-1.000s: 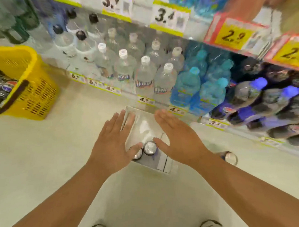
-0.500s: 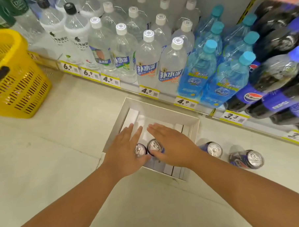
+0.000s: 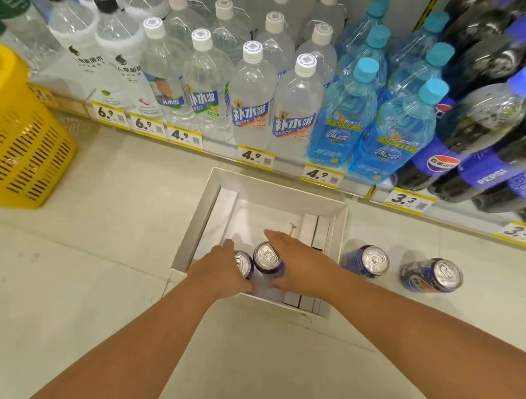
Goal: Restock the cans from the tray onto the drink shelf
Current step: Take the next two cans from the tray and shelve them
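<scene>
A white cardboard tray point(image 3: 264, 184) lies on the floor in front of the bottom drink shelf point(image 3: 284, 160). Two blue cans stand in its near part, side by side. My left hand point(image 3: 216, 269) wraps the left can point(image 3: 243, 264) from the left. My right hand point(image 3: 301, 265) wraps the right can point(image 3: 267, 257) from the right. Both silver tops show between my hands. Two more blue cans point(image 3: 370, 261) point(image 3: 434, 276) stand on the floor just right of the tray.
A yellow shopping basket point(image 3: 18, 143) stands on the floor at far left. The shelf holds clear water bottles point(image 3: 251, 94), blue bottles point(image 3: 345, 114) and dark cola bottles point(image 3: 475, 129), with yellow price tags along its edge. Bare floor lies near me.
The view has dropped and closed in on the tray. Both hands went from hovering flat above the cans to closing around the two cans in the tray.
</scene>
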